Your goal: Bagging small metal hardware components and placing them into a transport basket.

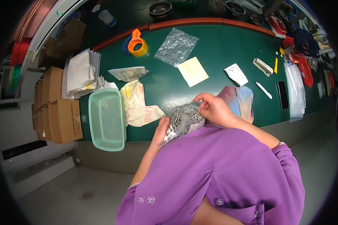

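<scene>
Left hand (159, 132): closed around the bag's left side, its fingers partly hidden.
Right hand (216, 111): loosely curled at the bag's right edge; whether plastic is pinched cannot be told.
Clear plastic bag (181, 122): filled with small metal pieces, held between the separated hands at the green tabletop's (157, 88) near edge.

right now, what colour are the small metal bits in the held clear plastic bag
Silvery; the metal bits show best in the head view.
</scene>
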A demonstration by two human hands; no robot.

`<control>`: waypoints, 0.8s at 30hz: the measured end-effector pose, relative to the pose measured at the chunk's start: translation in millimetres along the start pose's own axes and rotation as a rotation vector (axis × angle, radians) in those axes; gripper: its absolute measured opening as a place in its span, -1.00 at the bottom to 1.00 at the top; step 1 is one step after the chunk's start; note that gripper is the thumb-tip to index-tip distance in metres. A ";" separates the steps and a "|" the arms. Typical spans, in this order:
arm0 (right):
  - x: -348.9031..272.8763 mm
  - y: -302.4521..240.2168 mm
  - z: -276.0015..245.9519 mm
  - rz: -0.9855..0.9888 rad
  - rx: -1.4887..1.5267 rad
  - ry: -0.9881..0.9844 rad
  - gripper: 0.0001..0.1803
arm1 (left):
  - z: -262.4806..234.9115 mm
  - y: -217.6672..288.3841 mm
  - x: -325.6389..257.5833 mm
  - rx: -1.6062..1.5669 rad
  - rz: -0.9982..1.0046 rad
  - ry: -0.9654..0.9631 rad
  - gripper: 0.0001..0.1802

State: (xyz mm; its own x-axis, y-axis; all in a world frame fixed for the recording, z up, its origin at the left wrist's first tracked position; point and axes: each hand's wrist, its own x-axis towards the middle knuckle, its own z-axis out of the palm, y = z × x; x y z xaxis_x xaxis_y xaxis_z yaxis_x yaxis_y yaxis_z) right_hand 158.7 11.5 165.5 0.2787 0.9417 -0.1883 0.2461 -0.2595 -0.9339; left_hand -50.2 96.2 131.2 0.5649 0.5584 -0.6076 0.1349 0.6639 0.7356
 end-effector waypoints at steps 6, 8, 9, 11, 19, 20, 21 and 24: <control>1.4 -0.4 -2.6 -0.008 -0.105 -0.039 -0.68 | -7.8 -15.3 5.6 0.017 -0.017 -0.144 -0.78; -0.8 -1.8 -4.2 0.066 -0.035 -0.062 -0.67 | -9.7 -21.2 -2.0 -0.109 -0.020 -0.177 -0.78; 1.4 8.6 -4.9 0.066 -0.036 -0.055 -0.67 | -6.8 -19.9 -0.2 -0.090 -0.016 -0.185 -0.78; 9.3 38.4 -1.1 0.112 -0.125 -0.181 -0.70 | -2.5 -16.5 9.2 -0.042 -0.003 -0.211 -0.75; 2.2 38.6 3.0 0.094 0.000 -0.109 -0.85 | 2.9 -25.2 14.6 0.035 0.139 -0.124 -0.82; -1.3 40.9 9.1 0.004 -0.173 -0.037 -0.87 | 1.9 -34.0 18.7 0.064 0.173 -0.115 -0.83; -3.0 49.3 11.8 0.017 -0.140 -0.035 -0.87 | 1.0 -41.1 22.4 0.113 0.224 -0.139 -0.85; -15.1 28.4 8.0 -0.061 -0.118 0.039 -0.90 | 5.0 -37.4 5.3 0.112 0.275 -0.084 -0.88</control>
State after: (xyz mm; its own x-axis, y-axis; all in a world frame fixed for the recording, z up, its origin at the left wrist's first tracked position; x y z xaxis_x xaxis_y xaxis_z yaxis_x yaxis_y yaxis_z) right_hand 154.1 -8.4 139.4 0.2956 0.9480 -0.1179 0.3709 -0.2276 -0.9003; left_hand -48.2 71.9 102.0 0.6577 0.6633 -0.3571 0.0537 0.4316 0.9004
